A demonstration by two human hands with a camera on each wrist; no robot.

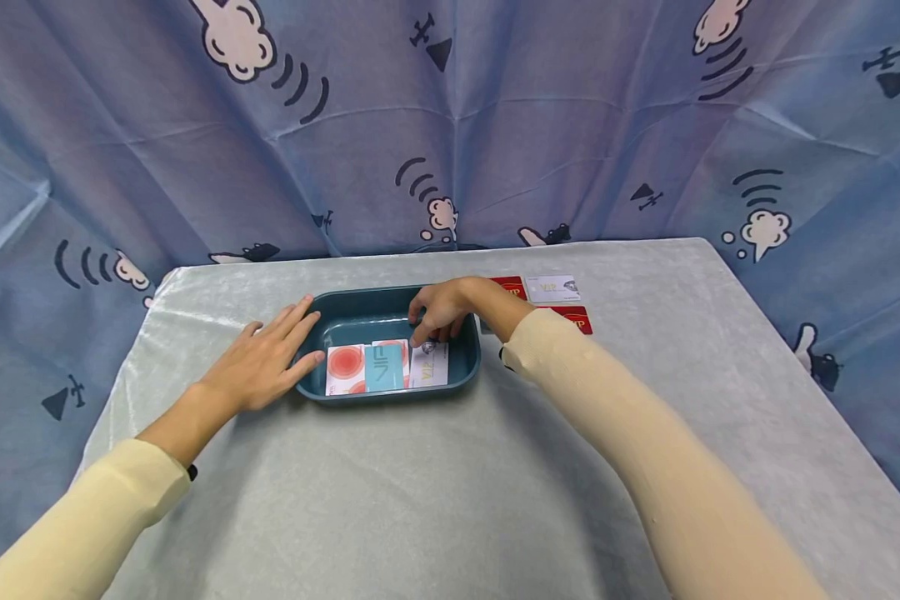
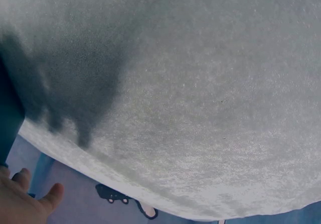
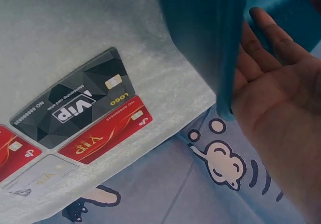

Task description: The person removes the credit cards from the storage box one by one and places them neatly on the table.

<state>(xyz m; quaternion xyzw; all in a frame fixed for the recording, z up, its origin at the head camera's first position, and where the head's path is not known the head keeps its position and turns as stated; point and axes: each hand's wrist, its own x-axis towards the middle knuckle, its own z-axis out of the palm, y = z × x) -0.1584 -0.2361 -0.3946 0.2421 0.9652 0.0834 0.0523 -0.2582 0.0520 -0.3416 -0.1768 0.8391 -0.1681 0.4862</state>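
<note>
A dark teal tray (image 1: pixel 360 302) stands on the cloth-covered table. My left hand (image 1: pixel 266 358) rests at its left rim, fingers spread and straight. Reaching over the right end, my right hand (image 1: pixel 442 310) has its fingers loosely bent inside the tray, fingertips right at the top edge of a white VIP card (image 1: pixel 429 371). Left of that card lies a blue VIP card (image 1: pixel 384 371), overlapping a white-and-red card (image 1: pixel 401 346). Another white card with a red circle (image 1: pixel 345 367) is at the left. The right wrist view shows relaxed fingers (image 3: pixel 273 38) beyond the tray wall (image 3: pixel 200 33).
Right of the tray lie a black VIP card (image 3: pixel 80 101), two red VIP cards (image 3: pixel 103 133) and a white VIP card (image 1: pixel 553 288). My right forearm partly covers them in the head view. A blue patterned curtain (image 1: pixel 450 125) hangs behind the table (image 1: pixel 390 500).
</note>
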